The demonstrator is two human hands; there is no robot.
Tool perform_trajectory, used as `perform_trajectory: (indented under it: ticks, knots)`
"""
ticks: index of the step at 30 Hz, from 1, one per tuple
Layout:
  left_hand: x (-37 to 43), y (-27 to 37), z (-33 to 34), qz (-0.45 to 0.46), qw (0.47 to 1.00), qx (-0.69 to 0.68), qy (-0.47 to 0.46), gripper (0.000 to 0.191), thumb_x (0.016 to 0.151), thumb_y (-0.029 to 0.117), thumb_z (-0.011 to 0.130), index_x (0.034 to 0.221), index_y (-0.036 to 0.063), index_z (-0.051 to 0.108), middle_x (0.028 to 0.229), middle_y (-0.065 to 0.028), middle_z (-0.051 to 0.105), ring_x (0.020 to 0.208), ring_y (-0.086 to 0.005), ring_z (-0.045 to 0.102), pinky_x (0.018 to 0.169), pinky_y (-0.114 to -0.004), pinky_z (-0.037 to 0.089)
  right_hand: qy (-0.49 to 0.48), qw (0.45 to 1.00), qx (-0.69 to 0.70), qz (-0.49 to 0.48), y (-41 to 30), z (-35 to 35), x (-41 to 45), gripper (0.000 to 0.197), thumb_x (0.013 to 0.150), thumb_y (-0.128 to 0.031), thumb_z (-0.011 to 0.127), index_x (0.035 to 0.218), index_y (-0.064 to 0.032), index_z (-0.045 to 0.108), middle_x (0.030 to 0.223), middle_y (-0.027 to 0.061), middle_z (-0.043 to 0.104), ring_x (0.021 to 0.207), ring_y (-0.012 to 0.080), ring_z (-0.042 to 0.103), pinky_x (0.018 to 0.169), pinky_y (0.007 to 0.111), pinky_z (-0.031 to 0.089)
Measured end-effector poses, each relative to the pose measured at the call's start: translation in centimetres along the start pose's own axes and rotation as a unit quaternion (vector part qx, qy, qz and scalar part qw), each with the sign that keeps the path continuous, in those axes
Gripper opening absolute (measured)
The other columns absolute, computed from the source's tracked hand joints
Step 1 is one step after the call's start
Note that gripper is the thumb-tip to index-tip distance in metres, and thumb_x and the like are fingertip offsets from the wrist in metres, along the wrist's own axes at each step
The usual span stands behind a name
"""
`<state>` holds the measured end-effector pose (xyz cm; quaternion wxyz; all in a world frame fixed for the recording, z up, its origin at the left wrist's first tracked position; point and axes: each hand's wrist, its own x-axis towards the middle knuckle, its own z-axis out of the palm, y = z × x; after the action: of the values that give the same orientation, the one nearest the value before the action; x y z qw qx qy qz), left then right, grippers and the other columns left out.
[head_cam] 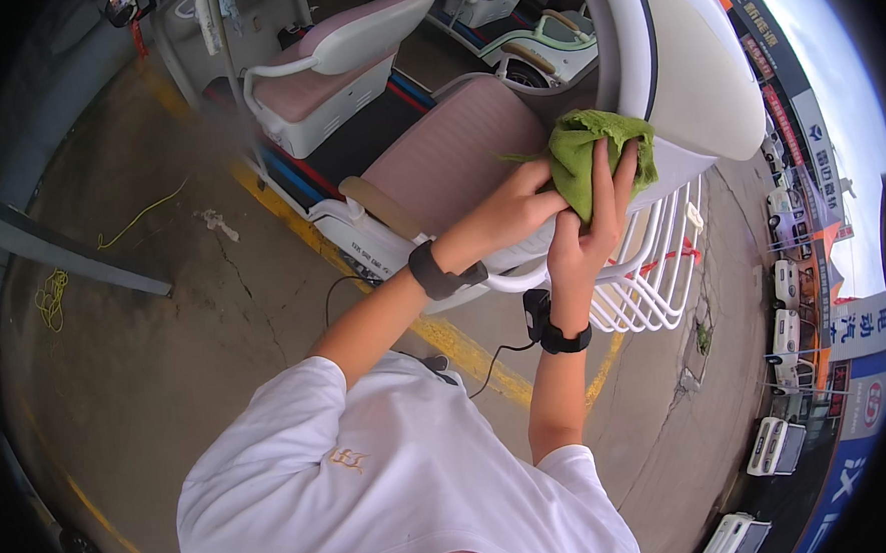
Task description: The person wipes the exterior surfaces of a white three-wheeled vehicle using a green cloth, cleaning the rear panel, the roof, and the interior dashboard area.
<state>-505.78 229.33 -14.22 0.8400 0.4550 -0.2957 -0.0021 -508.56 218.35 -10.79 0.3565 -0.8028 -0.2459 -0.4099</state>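
Observation:
A crumpled green cloth [584, 164] lies against the white rear body panel [677, 160] of a small electric passenger vehicle. My right hand [597, 208] presses on it from the near side, fingers stretched over the fabric. Beside it, my left hand [522, 205] has its fingers at the cloth's left edge; their tips are partly hidden. Below the left hand is the pink padded rear seat [459, 152], with a tan armrest [381, 208] at its near end. Both wrists wear black straps, and a cable hangs from the right one.
A white wire basket [643, 288] with a red ribbon juts out at the vehicle's rear. A front seat [327, 72] stands farther left. Yellow rope [53, 297] lies on the cracked concrete [229, 348], near a slanted metal post [73, 247]. Parked vehicles [776, 447] line the right.

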Motion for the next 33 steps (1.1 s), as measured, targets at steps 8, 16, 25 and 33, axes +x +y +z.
perform_trajectory:
  ticks: [8, 16, 25, 33]
  knots:
    - [-11.6, -2.1, -1.8, -0.134, 0.989, 0.027, 0.059, 0.036, 0.093, 0.006, 0.057, 0.127, -0.0044, 0.059, 0.121, -0.0100, 0.066, 0.111, -0.0161, 0.058, 0.098, -0.032, 0.046, -0.170, 0.976, 0.099, 0.094, -1.3, 0.9, -9.8, 0.071, 0.076, -0.008, 0.045, 0.147, 0.0033, 0.049, 0.160, 0.0284, 0.031, 0.148, 0.0404, 0.033, 0.119, 0.046, 0.027]
    - [-23.1, 0.4, -3.9, -0.077, 0.907, 0.222, 0.350, 0.034, 0.099, 0.006, 0.056, 0.131, -0.0038, 0.057, 0.128, -0.0152, 0.063, 0.115, -0.0252, 0.061, 0.099, -0.036, 0.047, -0.518, 0.809, 0.275, 0.041, -0.9, 6.8, -13.1, 0.076, 0.071, -0.005, 0.043, 0.147, 0.0045, 0.048, 0.158, 0.0360, 0.028, 0.149, 0.0481, 0.026, 0.121, 0.050, 0.019]
    - [-27.3, 7.0, -10.1, -0.066, 0.828, 0.273, 0.486, 0.032, 0.084, -0.004, 0.057, 0.116, -0.0052, 0.061, 0.123, -0.0195, 0.062, 0.110, -0.0385, 0.060, 0.092, -0.039, 0.048, -0.502, 0.751, 0.415, 0.109, -7.5, 20.6, -12.7, 0.041, 0.096, 0.003, 0.046, 0.135, 0.0056, 0.057, 0.149, 0.0255, 0.047, 0.134, 0.0335, 0.052, 0.111, 0.042, 0.042]
    - [-30.3, 17.7, -23.8, -0.069, 0.856, 0.288, 0.424, 0.053, 0.076, -0.010, 0.050, 0.127, -0.0025, 0.059, 0.140, -0.0196, 0.055, 0.118, -0.0425, 0.057, 0.094, -0.040, 0.049, -0.522, 0.702, 0.378, 0.303, -16.0, 35.3, -9.6, 0.017, 0.097, 0.000, 0.058, 0.113, 0.0038, 0.062, 0.103, 0.0036, 0.066, 0.092, 0.0087, 0.059, 0.082, 0.023, 0.048]
